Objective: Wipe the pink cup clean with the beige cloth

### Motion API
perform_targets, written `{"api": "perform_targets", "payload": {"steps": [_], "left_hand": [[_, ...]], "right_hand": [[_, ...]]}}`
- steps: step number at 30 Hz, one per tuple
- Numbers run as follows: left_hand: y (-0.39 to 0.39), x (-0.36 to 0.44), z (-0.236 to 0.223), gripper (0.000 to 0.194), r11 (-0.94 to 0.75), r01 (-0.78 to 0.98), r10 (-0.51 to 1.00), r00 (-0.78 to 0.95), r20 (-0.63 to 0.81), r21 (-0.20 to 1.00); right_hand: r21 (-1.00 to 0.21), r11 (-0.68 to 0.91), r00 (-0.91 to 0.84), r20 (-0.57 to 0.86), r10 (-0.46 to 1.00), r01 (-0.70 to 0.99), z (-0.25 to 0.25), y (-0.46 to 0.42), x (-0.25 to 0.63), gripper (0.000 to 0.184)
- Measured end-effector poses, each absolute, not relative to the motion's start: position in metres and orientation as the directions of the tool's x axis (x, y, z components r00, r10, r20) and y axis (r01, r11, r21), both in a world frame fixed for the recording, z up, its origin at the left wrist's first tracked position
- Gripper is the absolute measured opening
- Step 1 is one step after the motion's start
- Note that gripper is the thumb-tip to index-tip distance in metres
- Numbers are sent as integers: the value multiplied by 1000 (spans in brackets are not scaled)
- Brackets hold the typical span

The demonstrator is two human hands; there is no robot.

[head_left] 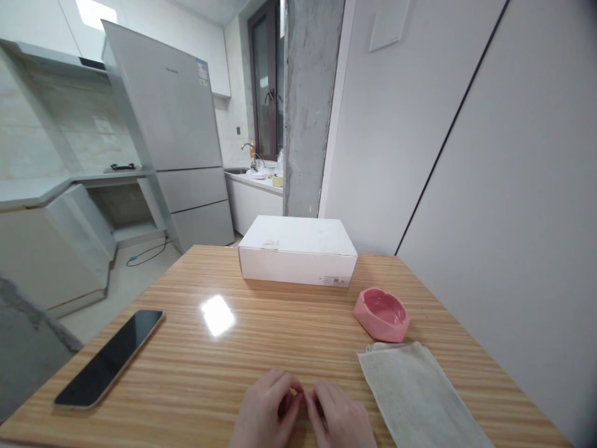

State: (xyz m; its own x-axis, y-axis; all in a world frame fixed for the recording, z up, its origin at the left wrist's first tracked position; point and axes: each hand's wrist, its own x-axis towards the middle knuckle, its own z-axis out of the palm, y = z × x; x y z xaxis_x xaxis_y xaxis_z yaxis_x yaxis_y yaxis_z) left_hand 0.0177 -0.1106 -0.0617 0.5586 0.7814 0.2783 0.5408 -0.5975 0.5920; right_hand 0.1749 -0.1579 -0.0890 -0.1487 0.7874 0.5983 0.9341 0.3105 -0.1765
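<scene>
At the table's near edge my left hand [271, 407] and my right hand [339, 415] rest side by side with their fingertips close together. Thumb and fingers of each hand are curled into a pinch. Whatever may be between the fingertips is too small or hidden to make out. To the right of my right hand lies a folded grey-beige cloth [422, 395]. Just beyond the cloth sits a pink, angular ashtray [381, 314].
A closed white cardboard box [298, 252] stands at the back of the wood-grain table [209, 367]. A dark-screened smartphone [112, 358] lies at the left. A white wall [504, 249] borders the right side. Beyond the table are a fridge [186, 137] and kitchen counters.
</scene>
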Motion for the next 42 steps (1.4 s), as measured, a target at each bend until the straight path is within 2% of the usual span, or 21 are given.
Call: {"api": "perform_targets", "payload": {"steps": [7,11,14,17,19,22,24,26,28,30,36,39,42], "left_hand": [[-111,22,-64,18,-605,593,778,581,237,532],[-108,25,-50,20,-495,650,823,565,69,577],[-101,29,-18,27,-480,669,791,610,-49,568],[-90,45,21,34,-603,544,724,680,115,583],[-80,65,38,46,-693,337,616,736,280,638],[-63,107,37,67,-696,51,499,751,432,716],[-51,138,23,92,-639,-15,499,753,430,769],[-40,168,6,116,-532,35,596,725,345,846],[-32,194,-9,130,-423,100,696,672,252,900],[-28,213,-19,128,-375,126,747,628,219,918],[-30,233,-18,87,-421,220,773,594,221,880],[-27,226,-11,79,-439,217,779,575,250,872],[-21,205,1,71,-425,139,784,549,288,894]], "right_hand": [[-137,308,-149,651,744,941,-81,-157,172,45],[-154,307,-141,641,754,939,-87,-157,173,39],[-187,298,-135,591,795,936,-92,-158,175,28],[-206,289,-133,551,824,935,-94,-159,177,19],[-213,291,-134,546,827,933,-94,-159,177,18],[-197,271,-117,563,818,942,-92,-159,176,21],[-177,260,-110,588,801,949,-91,-158,174,24],[-166,251,-98,617,781,954,-90,-157,173,29],[-169,244,-81,642,762,955,-89,-157,172,35],[-190,254,-75,643,762,949,-87,-158,172,39],[-227,288,-108,580,807,930,-85,-160,175,34],[-205,284,-101,618,779,936,-88,-158,175,34],[-160,261,-85,682,726,952,-89,-156,175,39]]}}
